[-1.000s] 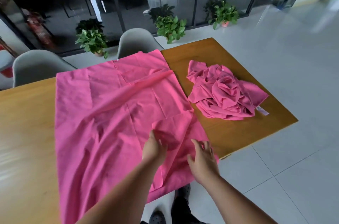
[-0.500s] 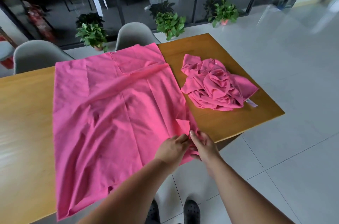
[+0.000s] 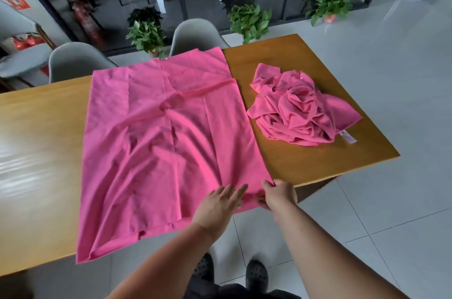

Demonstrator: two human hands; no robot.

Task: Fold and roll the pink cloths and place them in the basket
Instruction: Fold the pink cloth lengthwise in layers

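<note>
1. Currently a small white tag (image 3: 348,137) sticks out of the crumpled cloth (image 3: 298,112), which lies on the worktop (image 3: 44,139) well beyond the right hand (image 3: 280,194); its print is too small to read.
2. Left hand (image 3: 217,205) lies flat with straight fingers on the spread cloth (image 3: 159,152), by that cloth's near right corner.
3. Right hand, just beside the left hand, pinches that corner at the worktop's edge, fingers curled round the fabric.

Cut off by the left picture edge: the bench (image 3: 36,152). Tucked out of sight under the near corner of the spread cloth (image 3: 159,152): fingertips of the right hand (image 3: 281,194). Too small to read: print on the label (image 3: 348,137) of the crumpled cloth (image 3: 293,108).
</note>
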